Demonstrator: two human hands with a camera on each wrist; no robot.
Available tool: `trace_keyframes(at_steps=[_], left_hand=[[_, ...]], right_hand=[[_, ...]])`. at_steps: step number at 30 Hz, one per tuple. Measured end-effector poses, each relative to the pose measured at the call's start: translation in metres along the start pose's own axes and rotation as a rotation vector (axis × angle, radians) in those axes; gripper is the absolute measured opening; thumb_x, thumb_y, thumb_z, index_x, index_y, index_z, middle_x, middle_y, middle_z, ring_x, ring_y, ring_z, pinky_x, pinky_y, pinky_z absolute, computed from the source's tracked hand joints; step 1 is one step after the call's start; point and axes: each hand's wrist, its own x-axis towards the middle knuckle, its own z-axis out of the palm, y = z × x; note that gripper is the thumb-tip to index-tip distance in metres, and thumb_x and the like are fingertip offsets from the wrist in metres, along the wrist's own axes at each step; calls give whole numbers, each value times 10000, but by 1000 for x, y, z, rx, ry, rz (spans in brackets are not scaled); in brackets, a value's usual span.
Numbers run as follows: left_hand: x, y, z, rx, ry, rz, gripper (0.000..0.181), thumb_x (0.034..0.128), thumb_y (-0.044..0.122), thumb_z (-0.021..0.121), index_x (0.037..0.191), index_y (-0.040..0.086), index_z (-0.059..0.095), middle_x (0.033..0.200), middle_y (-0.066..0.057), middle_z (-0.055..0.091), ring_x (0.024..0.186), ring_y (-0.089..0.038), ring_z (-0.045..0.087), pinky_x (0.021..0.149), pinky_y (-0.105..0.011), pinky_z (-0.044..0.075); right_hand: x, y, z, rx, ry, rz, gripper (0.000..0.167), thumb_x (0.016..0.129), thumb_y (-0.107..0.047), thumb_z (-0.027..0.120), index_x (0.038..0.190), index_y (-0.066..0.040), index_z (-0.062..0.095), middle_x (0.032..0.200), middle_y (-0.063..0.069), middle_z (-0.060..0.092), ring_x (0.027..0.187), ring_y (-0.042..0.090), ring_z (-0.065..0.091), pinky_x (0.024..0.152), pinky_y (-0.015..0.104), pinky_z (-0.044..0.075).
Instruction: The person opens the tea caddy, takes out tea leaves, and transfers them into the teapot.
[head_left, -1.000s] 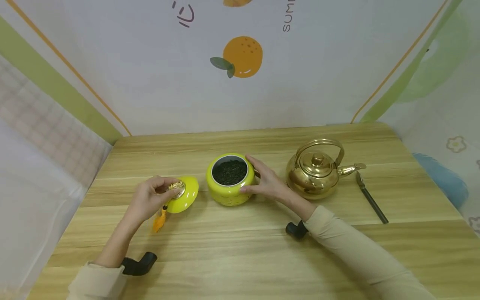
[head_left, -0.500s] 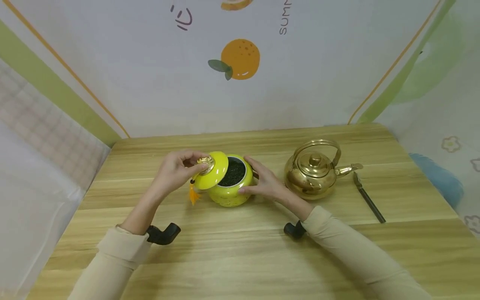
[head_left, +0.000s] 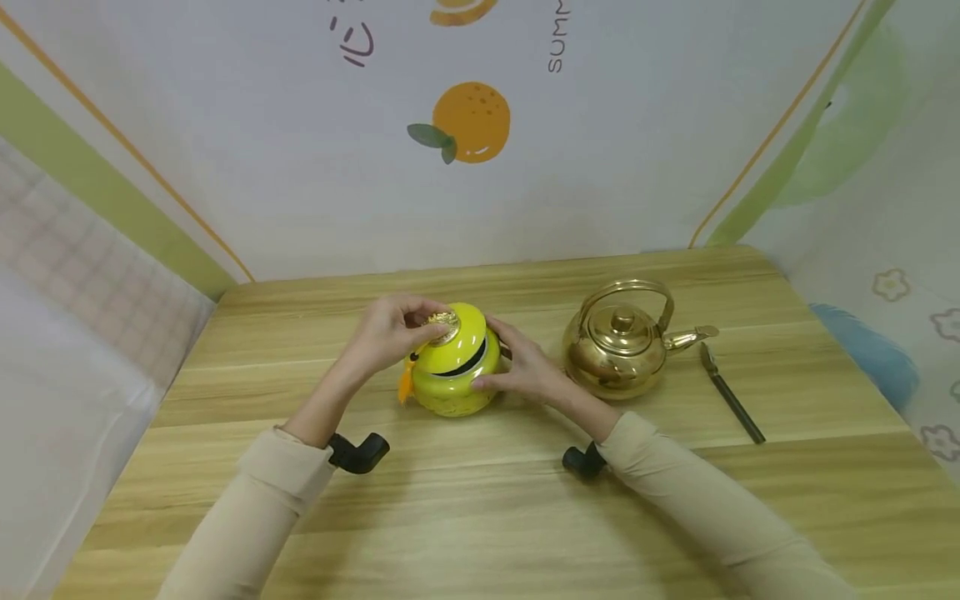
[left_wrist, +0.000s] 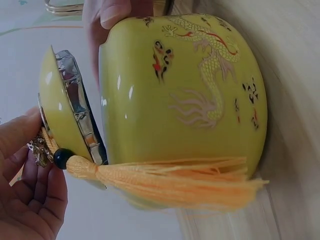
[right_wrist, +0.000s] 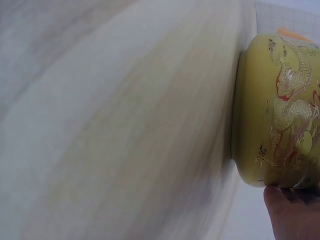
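Note:
A yellow tea jar (head_left: 456,400) stands on the wooden table. Its yellow lid (head_left: 459,346) sits tilted over the mouth, and a dark gap shows at the front right. My left hand (head_left: 393,335) pinches the lid's ornate gold knob (head_left: 444,323). An orange tassel (left_wrist: 170,180) hangs from the knob by a black bead. In the left wrist view the foil-like inner collar (left_wrist: 80,102) of the lid is partly outside the jar. My right hand (head_left: 528,367) grips the jar's right side, thumb in front and fingers behind. Dragon decoration (right_wrist: 295,105) covers the jar's wall.
To the right stands a brass-coloured kettle (head_left: 615,358) with an arched handle and a spout pointing right. Beyond it lies a slim tool (head_left: 735,396) with a dark handle and metal head. A printed fabric backdrop (head_left: 480,208) rises behind the table.
My left hand has carried the lid from left of the jar, rightward onto its mouth. The dark leaves seen inside earlier are now covered. My right hand has stayed on the jar.

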Motion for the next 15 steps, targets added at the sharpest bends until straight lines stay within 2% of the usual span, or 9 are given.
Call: trace_keyframes(at_steps=[8, 15], left_hand=[[5, 1, 6, 22, -19, 24, 212, 837, 117, 712, 1028, 26, 706, 863, -103, 671, 698, -163, 557, 585, -227, 495], [8, 1, 8, 81, -29, 51, 206, 829, 132, 723, 1014, 40, 719, 876, -91, 684, 701, -152, 575, 601, -245, 497]], right_hand=[[0, 2, 0, 13, 3, -31, 930, 734, -127, 809, 1477, -67, 254, 1506, 113, 312, 1388, 258, 294, 1127, 414, 282], [0, 2, 0, 16, 5, -43, 930, 728, -120, 813, 1474, -68, 260, 1503, 109, 316, 1386, 257, 298, 1127, 411, 283]])
